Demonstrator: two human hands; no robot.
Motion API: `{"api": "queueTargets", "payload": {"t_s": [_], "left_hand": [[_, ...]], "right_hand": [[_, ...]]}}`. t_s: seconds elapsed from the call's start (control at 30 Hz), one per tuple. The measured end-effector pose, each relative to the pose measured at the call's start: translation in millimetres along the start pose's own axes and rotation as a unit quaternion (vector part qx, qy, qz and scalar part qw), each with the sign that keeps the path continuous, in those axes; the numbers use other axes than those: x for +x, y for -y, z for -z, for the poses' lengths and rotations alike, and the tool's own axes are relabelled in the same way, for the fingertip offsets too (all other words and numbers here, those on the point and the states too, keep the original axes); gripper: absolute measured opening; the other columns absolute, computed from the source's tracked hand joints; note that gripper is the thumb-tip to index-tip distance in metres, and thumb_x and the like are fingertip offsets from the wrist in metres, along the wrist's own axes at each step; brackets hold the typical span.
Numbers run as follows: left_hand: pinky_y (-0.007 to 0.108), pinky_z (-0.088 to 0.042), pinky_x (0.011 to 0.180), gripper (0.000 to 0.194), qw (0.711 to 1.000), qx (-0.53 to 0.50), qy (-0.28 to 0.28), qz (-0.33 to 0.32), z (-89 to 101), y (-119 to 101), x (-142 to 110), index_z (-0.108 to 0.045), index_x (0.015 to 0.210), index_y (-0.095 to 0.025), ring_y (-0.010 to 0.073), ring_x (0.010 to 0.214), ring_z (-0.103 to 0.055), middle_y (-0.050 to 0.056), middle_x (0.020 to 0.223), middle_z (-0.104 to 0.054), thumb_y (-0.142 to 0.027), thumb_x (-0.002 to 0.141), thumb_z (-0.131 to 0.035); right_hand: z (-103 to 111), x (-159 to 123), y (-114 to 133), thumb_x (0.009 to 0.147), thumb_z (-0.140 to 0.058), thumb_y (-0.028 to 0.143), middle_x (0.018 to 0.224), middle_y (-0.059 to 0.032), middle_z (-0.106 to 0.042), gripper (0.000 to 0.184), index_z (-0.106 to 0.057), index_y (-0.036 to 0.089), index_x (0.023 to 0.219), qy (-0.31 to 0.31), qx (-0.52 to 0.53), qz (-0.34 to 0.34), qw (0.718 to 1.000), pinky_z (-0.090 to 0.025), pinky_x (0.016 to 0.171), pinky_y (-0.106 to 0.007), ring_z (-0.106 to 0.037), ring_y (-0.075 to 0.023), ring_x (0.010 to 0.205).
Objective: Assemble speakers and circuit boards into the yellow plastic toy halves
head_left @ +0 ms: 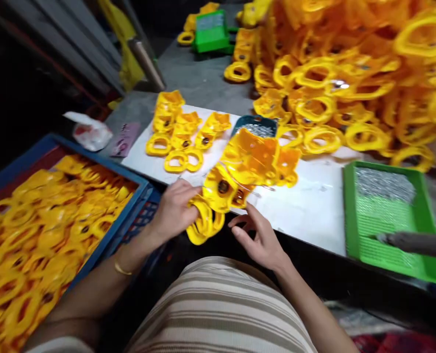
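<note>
My left hand (177, 206) is closed on a bunch of yellow plastic parts (252, 152) with oval loop handles, held over the front edge of the table. The thumb passes through or over the loops; exactly how is hard to see. A dark round spot shows on a nearer part of the bunch. To its right is my right hand (260, 235), fingers spread and curved, close below the bunch with nothing visible in it. Behind the left hand, several similar yellow parts (184, 139) lie on the white board (313, 211).
A blue crate (129, 179) full of yellow parts stands at left. A green tray (350, 215) with small metal pieces is at right, a grey pointed tool (420, 242) above it. A dark tray (256, 120) sits behind the bunch. Yellow parts (317, 73) are heaped at the back.
</note>
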State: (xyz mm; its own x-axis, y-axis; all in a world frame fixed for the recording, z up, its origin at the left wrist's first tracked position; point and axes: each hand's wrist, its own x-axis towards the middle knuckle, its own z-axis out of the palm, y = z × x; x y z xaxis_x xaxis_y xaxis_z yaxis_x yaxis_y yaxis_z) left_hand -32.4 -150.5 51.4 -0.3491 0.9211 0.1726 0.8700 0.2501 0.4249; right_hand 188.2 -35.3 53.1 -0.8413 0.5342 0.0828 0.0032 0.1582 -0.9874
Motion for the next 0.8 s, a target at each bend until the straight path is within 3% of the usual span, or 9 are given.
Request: {"api": "queueTargets", "payload": {"t_s": [0.07, 0.13, 0.2, 0.3, 0.4, 0.53, 0.67, 0.8], "left_hand": [[0.035, -0.048, 0.083, 0.036, 0.997, -0.019, 0.039, -0.06, -40.4, -42, 24, -0.071, 0.108, -0.021, 0.0244, 0.093, -0.059, 0.005, 0.088, -0.071, -0.013, 0.076, -0.058], [0.034, -0.048, 0.08, 0.037, 0.994, -0.028, 0.064, -0.087, -65.7, -77, 42, -0.07, 0.108, -0.018, 0.0244, 0.092, -0.058, 0.005, 0.087, -0.072, -0.011, 0.074, -0.057], [0.032, -0.048, 0.077, 0.032, 0.991, -0.033, 0.094, -0.091, -79.7, -102, 54, -0.072, 0.1, -0.018, 0.0237, 0.089, -0.059, 0.005, 0.085, -0.072, -0.011, 0.075, -0.055], [0.029, -0.049, 0.074, 0.026, 0.987, -0.044, 0.135, -0.081, -90.0, -122, 59, -0.072, 0.092, -0.019, 0.0223, 0.084, -0.062, 0.004, 0.082, -0.072, -0.012, 0.076, -0.054], [0.027, -0.051, 0.076, 0.036, 0.985, -0.066, 0.142, -0.074, -93.7, -126, 58, -0.072, 0.101, -0.02, 0.0199, 0.085, -0.066, 0.003, 0.091, -0.075, -0.009, 0.074, -0.051], [0.025, -0.052, 0.077, 0.038, 0.989, -0.118, 0.084, -0.02, -92.5, -116, 62, -0.071, 0.103, -0.018, 0.0188, 0.084, -0.069, 0.003, 0.095, -0.076, -0.011, 0.074, -0.047], [0.03, -0.052, 0.077, 0.036, 0.994, -0.056, 0.082, 0.037, -91.7, -101, 67, -0.069, 0.104, -0.015, 0.0242, 0.085, -0.069, 0.007, 0.094, -0.074, -0.016, 0.075, -0.049], [0.034, -0.053, 0.081, 0.057, 0.993, -0.041, 0.11, 0.022, -89.5, -94, 62, -0.055, 0.13, -0.015, 0.0263, 0.097, -0.066, 0.009, 0.107, -0.069, -0.02, 0.073, -0.055]], "right_hand": [[11, -22, -8, 0.092, -0.06, 0.037, 0.109, -0.0092, -0.062, 0.039, -0.049, 0.023, 0.126, -0.05, 0.064, -0.05, 0.995, -0.054, 0.058, -0.023, -0.066, -0.0162, 0.085], [25, -40, -14, 0.092, -0.061, 0.038, 0.111, -0.0084, -0.06, 0.046, -0.043, 0.025, 0.132, -0.108, 0.135, -0.105, 0.979, -0.05, 0.053, -0.02, -0.063, -0.0131, 0.078], [38, -51, -20, 0.091, -0.061, 0.042, 0.1, -0.0052, -0.062, 0.053, -0.04, 0.025, 0.136, -0.153, 0.177, -0.144, 0.962, -0.045, 0.046, -0.018, -0.059, -0.0104, 0.067], [56, -61, -31, 0.091, -0.061, 0.048, 0.083, -0.001, -0.06, 0.058, -0.042, 0.023, 0.139, -0.183, 0.183, -0.181, 0.949, -0.04, 0.042, -0.017, -0.055, -0.0098, 0.059], [71, -75, -45, 0.09, -0.06, 0.05, 0.091, -0.0037, -0.062, 0.064, -0.039, 0.022, 0.144, -0.196, 0.181, -0.21, 0.941, -0.038, 0.038, -0.018, -0.055, -0.0101, 0.057], [91, -102, -51, 0.092, -0.059, 0.048, 0.097, -0.0047, -0.063, 0.063, -0.04, 0.022, 0.145, -0.199, 0.151, -0.248, 0.936, -0.037, 0.04, -0.019, -0.05, -0.008, 0.054], [108, -124, -38, 0.096, -0.048, 0.046, 0.089, -0.0046, -0.066, 0.055, -0.046, 0.017, 0.143, -0.182, -0.01, -0.266, 0.947, -0.044, 0.05, -0.025, -0.051, -0.0122, 0.059], [113, -130, -27, 0.095, -0.045, 0.035, 0.104, -0.0107, -0.067, 0.042, -0.058, 0.018, 0.131, -0.192, -0.22, -0.212, 0.933, -0.054, 0.078, -0.036, -0.064, -0.022, 0.088]]}}
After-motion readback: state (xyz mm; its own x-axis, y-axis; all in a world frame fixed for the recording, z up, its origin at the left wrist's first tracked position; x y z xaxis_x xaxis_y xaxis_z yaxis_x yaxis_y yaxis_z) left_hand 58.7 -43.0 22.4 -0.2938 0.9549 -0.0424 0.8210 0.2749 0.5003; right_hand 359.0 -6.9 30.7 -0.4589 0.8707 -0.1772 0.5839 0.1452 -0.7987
